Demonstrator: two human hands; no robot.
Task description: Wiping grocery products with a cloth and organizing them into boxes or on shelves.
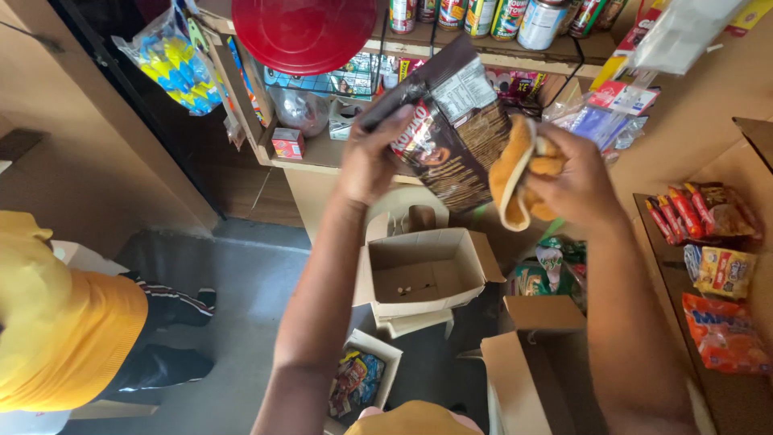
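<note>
A small shop corner fills the view: wooden shelving (322, 153) runs across the far side with a row of tins (491, 16) on top and a red round lid (302, 28) hanging at far left of them, and a second shelf (684, 282) of bright snack packets (725, 270) stands at the right. On the grey floor below sit an open cardboard box (423, 270), nearly bare inside, and a nearer flapped carton (535, 362); a seated person in a yellow top (56, 322) is at the near left. Held up in the middle of the view is a dark brown foil pouch (451, 129), tilted. The left hand (370, 157) grips its left edge, fingers curled and pressed onto the foil. The right hand (572, 177) bunches an orange cloth (515, 173) against the pouch's right side, fingers closed round the cloth. This looks like wiping the pouch clean; the next stroke would call for a firm left grip while the cloth slides over the foil.
</note>
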